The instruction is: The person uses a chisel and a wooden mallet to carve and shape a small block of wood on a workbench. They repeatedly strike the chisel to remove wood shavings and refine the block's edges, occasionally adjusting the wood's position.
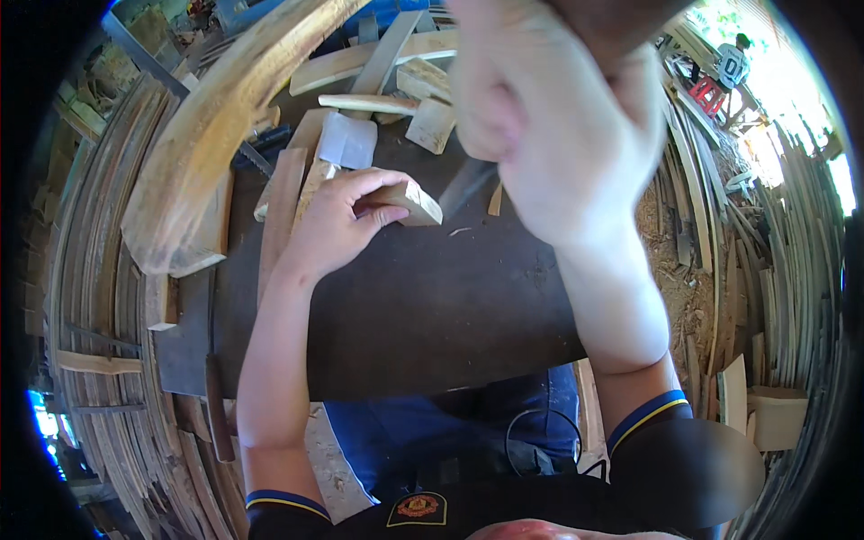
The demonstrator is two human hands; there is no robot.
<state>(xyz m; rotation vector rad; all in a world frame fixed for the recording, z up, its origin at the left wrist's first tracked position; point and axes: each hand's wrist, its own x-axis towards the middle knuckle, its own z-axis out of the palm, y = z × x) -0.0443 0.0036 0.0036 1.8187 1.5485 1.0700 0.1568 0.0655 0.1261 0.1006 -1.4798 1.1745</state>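
My left hand (337,220) is closed around a small pale wood block (418,205), thumb in front and fingers over the top, above the dark tabletop (432,310). My right hand (567,126) is raised close to the camera and smeared by motion, its fingers curled into a fist. A brown handle (621,25) of a tool comes out at the top of that fist. Below it, a blurred grey blade-like part (468,186) points toward the block's cut end; whether it touches the block cannot be told. The tool's exact kind is hidden.
A large curved timber piece (216,135) rises at the left. Wood offcuts (432,124), long strips and a folded white sheet (348,141) lie at the back. A long brown-handled tool (216,409) lies along the left edge. Stacked planks flank both sides; a person (733,65) sits far right.
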